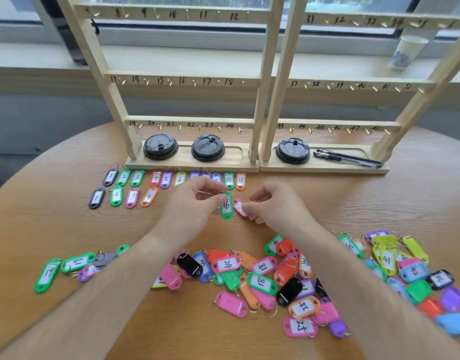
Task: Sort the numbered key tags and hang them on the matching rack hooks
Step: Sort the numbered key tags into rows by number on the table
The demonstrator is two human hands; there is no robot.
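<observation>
the left hand (190,206) has its fingers curled, thumb and forefinger pinching the ring end of the green tag marked 16 (227,207), which hangs label-up just above the wooden table (68,224); whether its lower end touches the wood is unclear. the right hand (275,206), also curled, pinches a pink tag (238,207) just beside it, and the fingers cover that tag's number. both tags sit between the sorted rows (136,177), laid out in front of the left rack (260,100), and the unsorted pile (260,280) near the person. the sorted rows seem to run only to 11, so dropping 16 straight after it would leave no gaps for the missing numbers and could force a reshuffle later. the handwritten digits are another trap: several tags in the pile lie upside down, so an 18 reads like an 81, and a 16 could be taken for a 91 if turned over. both forearms reach over the pile, so a careless pull back could drag tags with a wrist or push some off the near edge. if the tag goes straight to hook 16 (194,83) on the middle rail, the small ring could miss the thin hook, and a hard nudge might tip the light frame onto the black cup lids (160,146) in its base tray.
</observation>
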